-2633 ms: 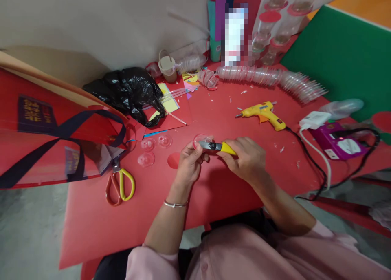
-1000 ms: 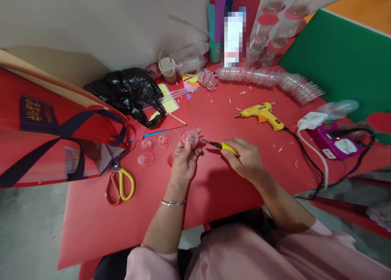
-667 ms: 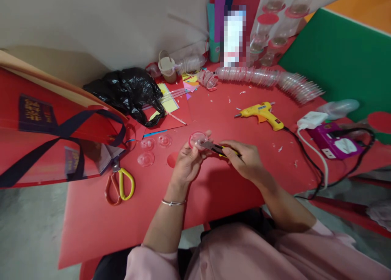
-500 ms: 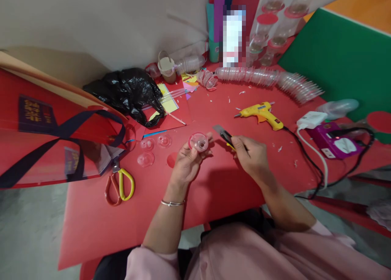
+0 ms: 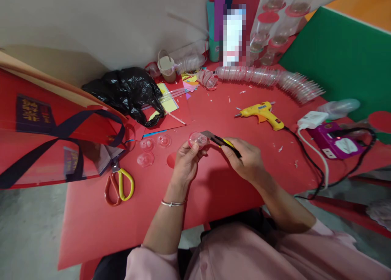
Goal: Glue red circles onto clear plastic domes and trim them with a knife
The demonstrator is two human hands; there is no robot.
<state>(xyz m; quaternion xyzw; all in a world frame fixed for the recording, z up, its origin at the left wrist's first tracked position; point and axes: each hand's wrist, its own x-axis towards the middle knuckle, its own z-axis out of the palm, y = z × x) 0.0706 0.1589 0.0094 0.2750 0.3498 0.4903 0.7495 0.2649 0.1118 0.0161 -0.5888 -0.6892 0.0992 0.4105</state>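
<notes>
My left hand (image 5: 187, 159) grips a clear plastic dome lid (image 5: 195, 140) with a pinkish rim, its thumb on the near side. In my right hand (image 5: 246, 157) is a black and yellow utility knife (image 5: 224, 143). The knife's blade points left and reaches the lid's right side; whether it cuts in, I cannot tell. Left of my left hand lie several similar clear pieces (image 5: 146, 159) on the red table (image 5: 146, 223). A flat red disc (image 5: 171, 160) sits close to my left wrist, partly covered by it.
Scissors (image 5: 119, 186) with red and yellow handles lie at the left, by a red bag (image 5: 18, 149). A black plastic bag (image 5: 128, 90) rests behind. To the right are a yellow glue gun (image 5: 262, 113), its cord, and a purple power socket (image 5: 336, 143). Stacked clear cups (image 5: 247, 75) line the back.
My right hand has brought the utility knife left and turned it, so the blade now meets the lid. The lid is slightly tilted in my left hand, which stays nearly in place.
</notes>
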